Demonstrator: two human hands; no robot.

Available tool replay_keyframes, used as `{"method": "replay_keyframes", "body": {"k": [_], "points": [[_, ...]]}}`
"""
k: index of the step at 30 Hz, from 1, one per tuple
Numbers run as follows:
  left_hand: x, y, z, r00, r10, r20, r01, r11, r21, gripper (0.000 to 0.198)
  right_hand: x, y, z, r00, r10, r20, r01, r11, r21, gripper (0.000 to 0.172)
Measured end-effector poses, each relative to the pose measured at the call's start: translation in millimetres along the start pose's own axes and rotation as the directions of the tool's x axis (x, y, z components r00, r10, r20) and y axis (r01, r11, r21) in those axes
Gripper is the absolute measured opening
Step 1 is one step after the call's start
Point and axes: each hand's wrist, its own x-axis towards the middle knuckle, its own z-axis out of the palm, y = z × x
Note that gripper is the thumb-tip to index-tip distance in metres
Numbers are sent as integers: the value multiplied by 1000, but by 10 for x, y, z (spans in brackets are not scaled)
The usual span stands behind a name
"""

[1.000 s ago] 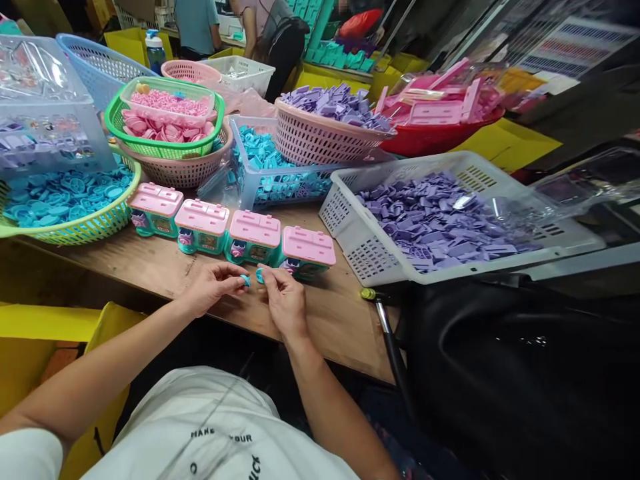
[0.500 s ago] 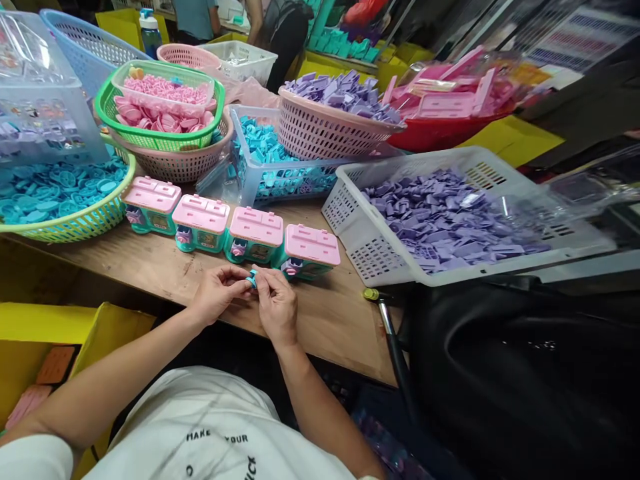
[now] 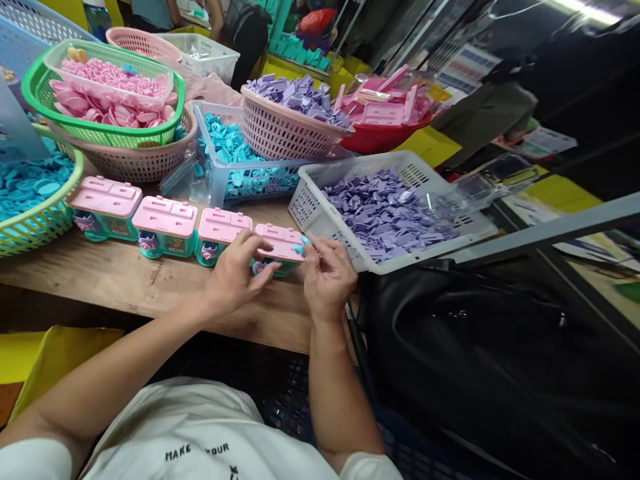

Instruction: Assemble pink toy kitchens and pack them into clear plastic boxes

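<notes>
Several small toy boxes with pink lids and teal bases stand in a row on the wooden table point(image 3: 165, 293). My right hand point(image 3: 330, 277) pinches a small blue plastic piece point(image 3: 301, 247) by the right end of the rightmost toy box point(image 3: 280, 241). My left hand point(image 3: 240, 270) is open, thumb and fingers apart, in front of that box and the neighbouring toy box point(image 3: 225, 225). It partly covers both. Farther left are another toy box point(image 3: 167, 217) and the leftmost toy box point(image 3: 109, 197), each with a purple part on its front.
A white basket point(image 3: 313, 210) of purple pieces stands right of the boxes. Behind are a clear blue bin point(image 3: 217, 187) of blue pieces, a pink basket point(image 3: 280, 130) and a green basket point(image 3: 105, 137). A black bag point(image 3: 475, 347) lies at the right.
My hands have parted. The right has carried the blue piece to the rightmost toy box's end, and the left has opened and let go of it. The view has turned right.
</notes>
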Motion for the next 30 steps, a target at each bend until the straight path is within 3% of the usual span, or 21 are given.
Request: {"method": "replay_keyframes", "body": {"k": [3, 6, 9, 16, 20, 23, 26, 30], "points": [[236, -63, 70, 962, 270, 34, -266, 906, 328, 10, 178, 267, -26, 996, -59, 71, 65, 995, -82, 29], [326, -152, 79, 939, 328, 105, -334, 798, 502, 8, 162, 399, -18, 981, -126, 145, 142, 984, -110, 26], [338, -211, 75, 927, 342, 153, -367, 747, 554, 8, 120, 423, -45, 968, -196, 157, 216, 969, -123, 24], [407, -220, 178, 905, 331, 269, -426, 694, 580, 17, 217, 453, -173, 898, -319, 304, 372, 918, -138, 21], [412, -236, 257, 894, 317, 316, -445, 703, 555, 31, 140, 456, -136, 888, -380, 259, 419, 901, -113, 23], [406, -307, 297, 872, 299, 387, -478, 688, 545, 40, 39, 444, -33, 932, -307, 192, 342, 920, -191, 24], [361, -326, 343, 877, 234, 421, -460, 666, 588, 42, -54, 425, 42, 955, -262, 136, 289, 926, -244, 26], [210, -191, 355, 848, 169, 502, -488, 619, 615, 39, -141, 402, -35, 906, -407, 118, 424, 858, -289, 25]]}}
